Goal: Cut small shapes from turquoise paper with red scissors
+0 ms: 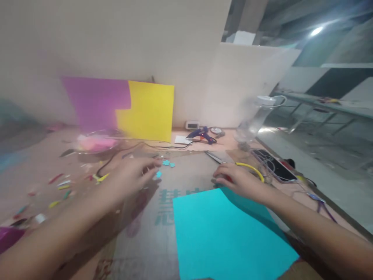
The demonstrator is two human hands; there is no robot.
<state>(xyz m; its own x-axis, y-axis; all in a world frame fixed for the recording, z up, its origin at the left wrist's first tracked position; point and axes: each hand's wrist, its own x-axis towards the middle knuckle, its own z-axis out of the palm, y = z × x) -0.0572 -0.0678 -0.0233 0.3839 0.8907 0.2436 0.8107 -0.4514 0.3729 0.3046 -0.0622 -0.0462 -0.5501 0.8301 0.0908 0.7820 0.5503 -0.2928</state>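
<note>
The picture is smeared by motion. My left hand (132,173) reaches forward over the table, its fingertips next to small cyan flower-shaped cutouts (168,163); one cyan piece (159,174) lies right at the fingertips. Whether the fingers pinch anything is lost in the blur. My right hand (237,179) lies at the far edge of a cyan sheet (224,233), fingers curled over a small red object (229,179). Scissors (217,157) and a yellow loop (253,168) lie just beyond that hand.
Purple and yellow sheets (148,111) lean against the back wall. A blue glue gun (202,135), a clear bottle (256,116), a phone (276,169) with cables, a bowl of pink bits (94,143) and scattered coloured scraps (60,184) lie around. The table edge runs along the right.
</note>
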